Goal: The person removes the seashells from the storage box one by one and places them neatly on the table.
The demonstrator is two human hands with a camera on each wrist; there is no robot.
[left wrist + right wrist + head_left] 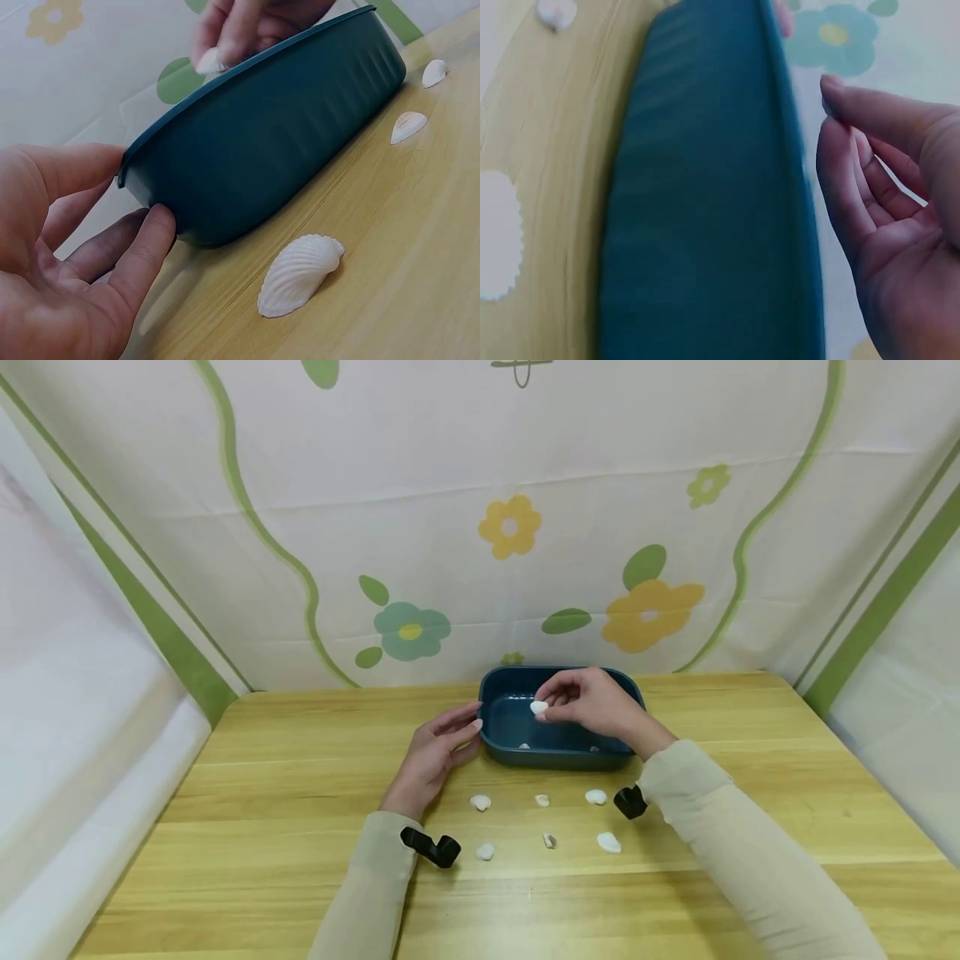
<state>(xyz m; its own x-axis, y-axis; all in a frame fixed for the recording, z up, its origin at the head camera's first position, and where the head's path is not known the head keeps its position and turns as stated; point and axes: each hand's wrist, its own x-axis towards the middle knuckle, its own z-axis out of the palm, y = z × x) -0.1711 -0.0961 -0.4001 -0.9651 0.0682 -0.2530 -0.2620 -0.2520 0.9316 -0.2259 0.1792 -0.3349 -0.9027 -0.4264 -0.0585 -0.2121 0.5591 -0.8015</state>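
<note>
My right hand [592, 700] pinches a white seashell [538, 707] between thumb and fingertips, above the inside of a dark teal plastic basin [555, 760]. In the left wrist view the same seashell [212, 60] shows just past the basin's rim. My left hand [438, 750] is at the basin's left end, with its fingertips touching the rim and outer wall. Inside the basin, a small shell [524, 747] lies near the front wall, with another pale bit [594, 749] to its right. The right wrist view hides most of the held shell behind the fingers.
Several shells lie in two loose rows in front of the basin, among them a ribbed white one [300, 274] and a broad one [609, 842]. The wooden table [285, 843] meets a flowered curtain [450, 568] behind. Black wrist mounts [431, 847] protrude over the table.
</note>
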